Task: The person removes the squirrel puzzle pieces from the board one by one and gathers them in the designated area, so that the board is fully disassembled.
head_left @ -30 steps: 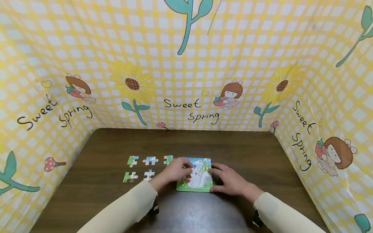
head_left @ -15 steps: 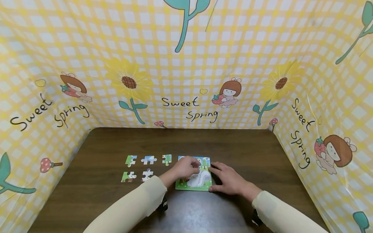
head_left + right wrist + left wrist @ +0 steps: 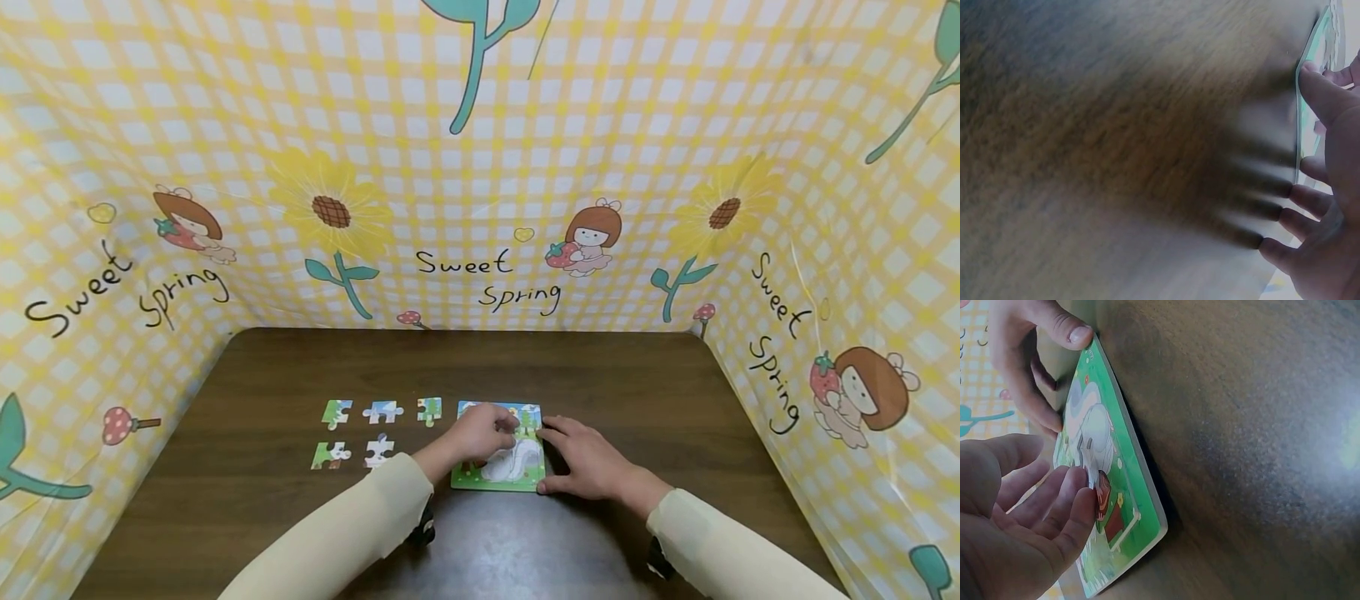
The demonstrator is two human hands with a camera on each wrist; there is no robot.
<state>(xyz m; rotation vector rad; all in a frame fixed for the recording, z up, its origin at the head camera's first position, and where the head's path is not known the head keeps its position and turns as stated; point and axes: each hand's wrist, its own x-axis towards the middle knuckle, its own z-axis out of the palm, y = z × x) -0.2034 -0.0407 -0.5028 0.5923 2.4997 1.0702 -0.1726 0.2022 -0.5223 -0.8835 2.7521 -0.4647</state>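
Jigsaw board [image 3: 510,471] in play, left hand [image 3: 480,433] over its middle!
The board lies on the wooden table [image 3: 600,375], and that hand has shifted rightward across it since a second ago: fingers loosely bent and touching, thumb apart, no piece visible in its hold. The right hand [image 3: 588,457], fingers spread and gripping nothing, touches the right edge. Work seems centred here; five loose jigsaw pieces [image 3: 384,412] lie untouched to the left.

Five loose pieces [image 3: 384,412], one board [image 3: 498,486]
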